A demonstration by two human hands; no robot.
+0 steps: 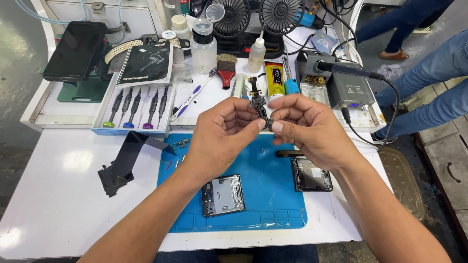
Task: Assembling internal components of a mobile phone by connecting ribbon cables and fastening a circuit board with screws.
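A: Your left hand (222,131) and right hand (307,127) are both pinched tight on that small black circuit board (259,108), held up in the air above the blue mat (273,195).

B: Fingertip grip only, and you're gripping the bottom end. Squeeze or twist your hands against each other and, I'd say, that thin board could flex or crack.

A: And if you slip?

B: It probably drops onto the mat, or lands on the open device frame (223,195) just below your left wrist. Mind the loose screws (181,143) near the black bracket (127,158) too; your forearm could sweep them off the surface (53,195).
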